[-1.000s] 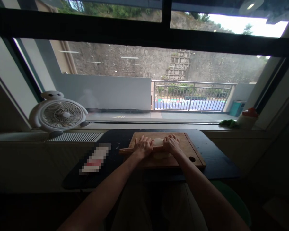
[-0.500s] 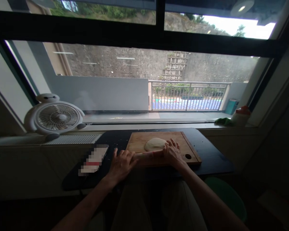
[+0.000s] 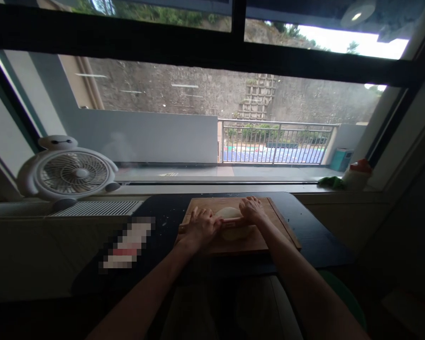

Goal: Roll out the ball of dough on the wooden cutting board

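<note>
A wooden rolling pin (image 3: 233, 222) lies crosswise on a flattened round of pale dough (image 3: 227, 212), which shows both beyond and in front of it. My left hand (image 3: 201, 226) is closed over the pin's left part, and the pin's end sticks out past that hand. Over the right part my right hand (image 3: 252, 210) grips with curled fingers, hiding that end. Under the dough is a wooden cutting board (image 3: 269, 244) with a darker strip along its right side.
The board rests on a dark table (image 3: 315, 236). A pixelated flat object (image 3: 129, 245) lies at the table's left. On the sill beyond are a white fan (image 3: 80, 172), a green cloth (image 3: 331, 182) and a bottle with a red top (image 3: 357, 174). A green stool (image 3: 343, 293) stands lower right.
Both hands and the rolling pin have moved forward, away from me, from the dough's near edge onto the dough. My left hand has also shifted right, onto the board.
</note>
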Action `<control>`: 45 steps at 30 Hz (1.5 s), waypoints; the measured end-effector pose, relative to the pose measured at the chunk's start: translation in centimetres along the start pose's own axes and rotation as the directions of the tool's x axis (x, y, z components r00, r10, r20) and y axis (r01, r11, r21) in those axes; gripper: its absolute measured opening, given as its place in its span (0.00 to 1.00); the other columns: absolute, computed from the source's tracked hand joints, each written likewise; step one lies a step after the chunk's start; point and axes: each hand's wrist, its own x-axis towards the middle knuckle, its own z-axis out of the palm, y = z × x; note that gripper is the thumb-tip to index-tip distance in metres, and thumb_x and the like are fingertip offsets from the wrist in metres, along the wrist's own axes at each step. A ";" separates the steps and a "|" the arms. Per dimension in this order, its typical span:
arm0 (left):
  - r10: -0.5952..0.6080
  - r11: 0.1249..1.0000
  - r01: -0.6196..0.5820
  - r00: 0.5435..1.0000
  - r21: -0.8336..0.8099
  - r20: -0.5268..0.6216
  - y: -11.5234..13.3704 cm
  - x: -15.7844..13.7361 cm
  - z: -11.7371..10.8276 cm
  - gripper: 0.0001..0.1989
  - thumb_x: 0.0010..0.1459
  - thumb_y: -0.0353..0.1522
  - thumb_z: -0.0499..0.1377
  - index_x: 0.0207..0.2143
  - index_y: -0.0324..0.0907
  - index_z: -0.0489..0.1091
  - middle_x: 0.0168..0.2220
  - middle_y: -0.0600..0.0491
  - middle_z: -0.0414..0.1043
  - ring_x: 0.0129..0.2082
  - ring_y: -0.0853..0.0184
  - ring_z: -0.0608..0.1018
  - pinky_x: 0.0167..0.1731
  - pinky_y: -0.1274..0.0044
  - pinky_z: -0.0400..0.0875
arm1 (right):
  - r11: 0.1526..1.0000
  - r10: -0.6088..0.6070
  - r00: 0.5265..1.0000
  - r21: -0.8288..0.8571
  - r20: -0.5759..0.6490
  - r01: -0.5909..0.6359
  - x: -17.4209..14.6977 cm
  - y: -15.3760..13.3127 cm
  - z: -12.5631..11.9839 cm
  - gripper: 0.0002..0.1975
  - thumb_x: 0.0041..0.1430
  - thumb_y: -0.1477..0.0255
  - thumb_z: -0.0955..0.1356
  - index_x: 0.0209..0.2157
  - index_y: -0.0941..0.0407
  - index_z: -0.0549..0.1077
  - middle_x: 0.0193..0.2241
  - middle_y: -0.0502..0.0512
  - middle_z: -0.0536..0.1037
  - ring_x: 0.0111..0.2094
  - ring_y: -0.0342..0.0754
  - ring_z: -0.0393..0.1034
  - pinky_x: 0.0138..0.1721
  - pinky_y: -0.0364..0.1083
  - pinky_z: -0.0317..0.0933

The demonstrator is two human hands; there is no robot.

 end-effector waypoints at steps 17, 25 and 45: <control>-0.056 0.998 0.056 0.998 -0.011 -0.005 3.0 -2.4 0.3 0.22 0.63 0.42 0.42 0.52 0.42 0.64 0.53 0.46 0.67 0.55 0.57 0.64 0.55 0.62 0.51 | 0.998 -0.051 0.981 -0.035 -0.188 0.046 -9.7 -0.8 -0.1 0.18 0.63 0.67 0.54 0.45 0.53 0.70 0.50 0.54 0.70 0.58 0.50 0.49 0.58 0.51 0.35; -0.248 0.963 0.260 0.957 -0.064 0.150 0.5 5.1 2.2 0.21 0.63 0.42 0.40 0.43 0.46 0.70 0.49 0.49 0.71 0.52 0.59 0.67 0.52 0.61 0.54 | 0.997 0.080 0.990 -0.014 -0.114 -0.082 -2.9 -0.5 -0.4 0.21 0.63 0.66 0.53 0.39 0.58 0.73 0.44 0.62 0.73 0.50 0.53 0.59 0.52 0.52 0.46; -0.132 0.991 0.130 0.990 -0.043 -0.050 2.9 -1.9 0.4 0.19 0.62 0.40 0.43 0.43 0.42 0.69 0.46 0.47 0.72 0.49 0.59 0.69 0.51 0.65 0.55 | 0.999 -0.001 0.979 -0.043 -0.206 -0.008 -10.5 -1.8 -0.7 0.21 0.64 0.64 0.53 0.44 0.55 0.72 0.50 0.59 0.70 0.58 0.52 0.49 0.57 0.53 0.37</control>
